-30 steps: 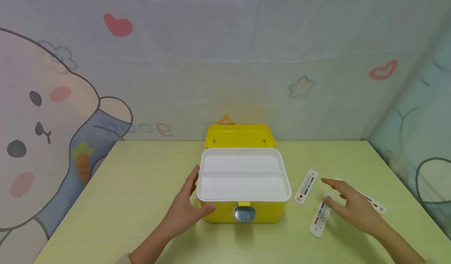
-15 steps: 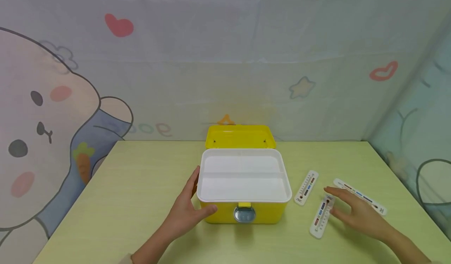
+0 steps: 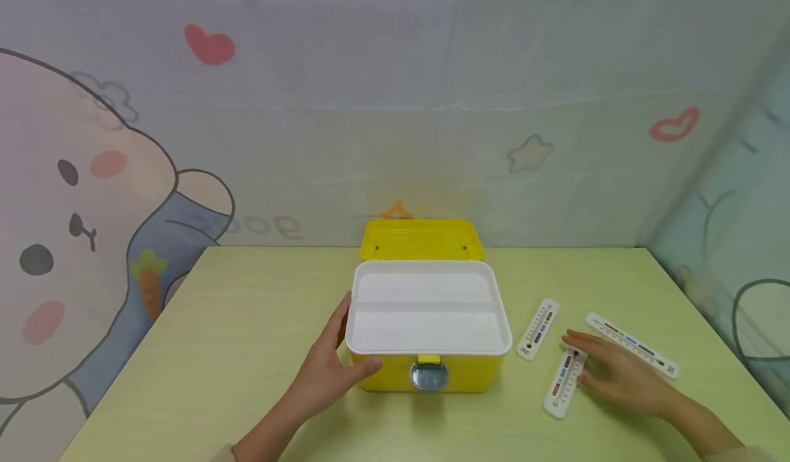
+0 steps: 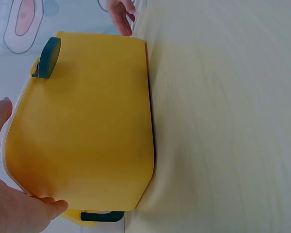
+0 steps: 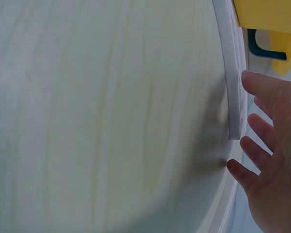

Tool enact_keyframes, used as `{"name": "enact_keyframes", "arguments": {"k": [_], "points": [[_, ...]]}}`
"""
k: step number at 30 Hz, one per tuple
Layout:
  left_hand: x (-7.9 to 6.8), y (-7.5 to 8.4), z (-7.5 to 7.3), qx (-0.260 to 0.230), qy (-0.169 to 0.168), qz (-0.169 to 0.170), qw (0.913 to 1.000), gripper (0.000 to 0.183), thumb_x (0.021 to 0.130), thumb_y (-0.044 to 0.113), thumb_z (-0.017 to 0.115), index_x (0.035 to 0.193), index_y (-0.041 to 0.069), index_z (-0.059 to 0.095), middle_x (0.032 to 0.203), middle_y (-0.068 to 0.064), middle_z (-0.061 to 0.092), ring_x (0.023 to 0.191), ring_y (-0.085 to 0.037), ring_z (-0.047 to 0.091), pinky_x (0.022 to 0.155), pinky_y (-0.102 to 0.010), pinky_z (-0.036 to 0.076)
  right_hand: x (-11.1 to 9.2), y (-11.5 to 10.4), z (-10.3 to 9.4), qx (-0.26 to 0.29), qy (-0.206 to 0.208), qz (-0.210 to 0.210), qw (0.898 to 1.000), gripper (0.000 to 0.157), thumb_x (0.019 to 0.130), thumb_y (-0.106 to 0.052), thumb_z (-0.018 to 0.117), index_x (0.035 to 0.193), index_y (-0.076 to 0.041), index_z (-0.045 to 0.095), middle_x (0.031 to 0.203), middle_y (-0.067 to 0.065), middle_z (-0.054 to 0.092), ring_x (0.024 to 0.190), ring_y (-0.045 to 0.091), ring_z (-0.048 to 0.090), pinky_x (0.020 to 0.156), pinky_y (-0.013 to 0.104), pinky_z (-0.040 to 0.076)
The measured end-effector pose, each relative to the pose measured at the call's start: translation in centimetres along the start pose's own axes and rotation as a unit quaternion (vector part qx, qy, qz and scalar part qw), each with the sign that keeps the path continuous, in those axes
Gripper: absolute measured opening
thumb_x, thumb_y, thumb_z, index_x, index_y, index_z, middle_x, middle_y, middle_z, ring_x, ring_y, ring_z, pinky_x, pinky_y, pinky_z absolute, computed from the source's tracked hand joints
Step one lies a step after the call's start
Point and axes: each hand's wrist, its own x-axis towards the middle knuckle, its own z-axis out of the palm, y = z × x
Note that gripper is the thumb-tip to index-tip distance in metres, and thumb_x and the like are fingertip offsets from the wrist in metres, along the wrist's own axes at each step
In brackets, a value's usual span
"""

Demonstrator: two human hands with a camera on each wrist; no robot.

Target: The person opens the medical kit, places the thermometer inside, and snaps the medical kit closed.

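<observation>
- The left wrist view shows what the head view hides: a dark green handle (image 4: 102,216) behind the yellow plastic box (image 3: 465,374).
- The left hand (image 3: 327,369) rests at that box's left side, thumb and fingers apart.
- The right wrist view shows the right hand's (image 3: 623,376) fingers apart around one end of a white plastic thermometer strip (image 3: 561,388); contact cannot be told.
- Pale wood-grain tabletop (image 3: 265,311), cartoon-printed cloth backdrop (image 3: 395,105).
- Since a second ago, the right hand has moved lower, uncovering the rightmost thermometer (image 3: 632,345).
</observation>
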Motion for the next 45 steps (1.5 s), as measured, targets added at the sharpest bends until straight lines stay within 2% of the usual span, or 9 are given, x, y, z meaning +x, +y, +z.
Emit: {"name": "enact_keyframes", "arguments": {"k": [6, 9, 12, 16, 21, 27, 29, 38, 45], "points": [[0.0, 0.0, -0.03, -0.001, -0.002, -0.004, 1.0, 0.104, 0.072, 0.027, 0.079, 0.149, 0.022, 0.01, 0.145, 0.0, 0.035, 0.135, -0.021, 0.03, 0.109, -0.049, 0.026, -0.06, 0.14, 0.25, -0.009, -0.009, -0.019, 1.0, 0.061, 0.069, -0.012, 0.078, 0.126, -0.007, 0.056, 0.127, 0.019, 0.054, 0.128, -0.014, 0.017, 0.104, 0.001, 0.011], [0.03, -0.04, -0.04, -0.001, -0.002, -0.003, 1.0, 0.103, 0.072, 0.028, 0.079, 0.149, 0.023, 0.01, 0.145, 0.0, 0.035, 0.135, -0.021, 0.031, 0.11, -0.049, 0.025, -0.05, 0.14, 0.33, -0.011, -0.011, -0.02, 1.0, 0.057, 0.069, -0.012, 0.078, 0.123, -0.009, 0.058, 0.127, 0.017, 0.055, 0.129, -0.011, 0.021, 0.103, 0.001, 0.011], [0.04, -0.07, -0.05, 0.0, -0.003, -0.004, 1.0, 0.103, 0.072, 0.028, 0.079, 0.149, 0.024, 0.01, 0.145, 0.001, 0.035, 0.135, -0.021, 0.031, 0.11, -0.049, 0.026, -0.02, 0.1, 0.38, -0.025, -0.01, -0.02, 0.999, 0.055, 0.067, -0.011, 0.079, 0.119, -0.01, 0.061, 0.124, 0.015, 0.057, 0.126, 0.006, 0.039, 0.102, 0.0, 0.011], [0.03, -0.06, -0.06, -0.002, -0.004, -0.004, 1.0, 0.103, 0.072, 0.029, 0.079, 0.149, 0.024, 0.01, 0.146, 0.001, 0.034, 0.135, -0.019, 0.031, 0.109, -0.048, 0.026, 0.06, -0.02, 0.38, -0.052, 0.005, -0.022, 0.998, 0.053, 0.061, -0.01, 0.081, 0.112, -0.011, 0.065, 0.116, 0.011, 0.06, 0.104, 0.027, 0.053, 0.1, -0.001, 0.011], [-0.02, -0.05, 0.03, -0.005, 0.0, -0.001, 1.0, 0.102, 0.073, 0.029, 0.079, 0.149, 0.024, 0.01, 0.146, 0.001, 0.034, 0.134, -0.019, 0.033, 0.109, -0.047, 0.028, 0.04, -0.06, 0.4, -0.058, 0.02, -0.01, 0.998, 0.048, 0.06, -0.009, 0.082, 0.106, -0.013, 0.068, 0.108, 0.003, 0.06, 0.096, 0.021, 0.055, 0.095, 0.0, 0.021], [0.03, -0.07, 0.26, -0.007, 0.012, -0.001, 0.9999, 0.098, 0.073, 0.027, 0.078, 0.146, 0.032, 0.013, 0.143, 0.002, 0.037, 0.131, -0.019, 0.037, 0.108, -0.048, 0.03, -0.15, 0.1, 0.52, -0.062, 0.021, 0.013, 0.998, 0.045, 0.06, -0.009, 0.083, 0.102, -0.02, 0.069, 0.102, -0.005, 0.058, 0.091, 0.012, 0.054, 0.083, 0.011, 0.037], [0.05, -0.09, 0.32, -0.011, 0.014, 0.001, 0.9998, 0.097, 0.074, 0.025, 0.078, 0.147, 0.031, 0.014, 0.143, 0.002, 0.038, 0.13, -0.019, 0.038, 0.108, -0.048, 0.03, -0.23, 0.19, 0.54, -0.063, 0.02, 0.018, 0.998, 0.045, 0.061, -0.01, 0.083, 0.101, -0.022, 0.069, 0.101, -0.007, 0.058, 0.09, 0.011, 0.054, 0.08, 0.013, 0.039], [0.11, -0.06, 0.52, -0.033, 0.014, 0.0, 0.9994, 0.097, 0.075, 0.021, 0.077, 0.148, 0.024, 0.014, 0.145, 0.001, 0.035, 0.13, -0.02, 0.039, 0.107, -0.047, 0.031, -0.3, 0.22, 0.65, -0.071, 0.037, 0.012, 0.997, 0.041, 0.058, -0.013, 0.084, 0.095, -0.021, 0.069, 0.096, -0.009, 0.058, 0.086, 0.008, 0.053, 0.077, 0.014, 0.039], [0.14, -0.04, 0.66, -0.053, 0.015, -0.009, 0.9984, 0.096, 0.075, 0.017, 0.077, 0.148, 0.024, 0.014, 0.144, 0.001, 0.035, 0.126, -0.019, 0.042, 0.107, -0.045, 0.033, -0.39, 0.22, 0.85, -0.049, 0.039, 0.01, 0.998, 0.045, 0.058, -0.012, 0.084, 0.1, -0.017, 0.069, 0.1, -0.008, 0.059, 0.09, 0.008, 0.054, 0.084, 0.004, 0.032]]}}
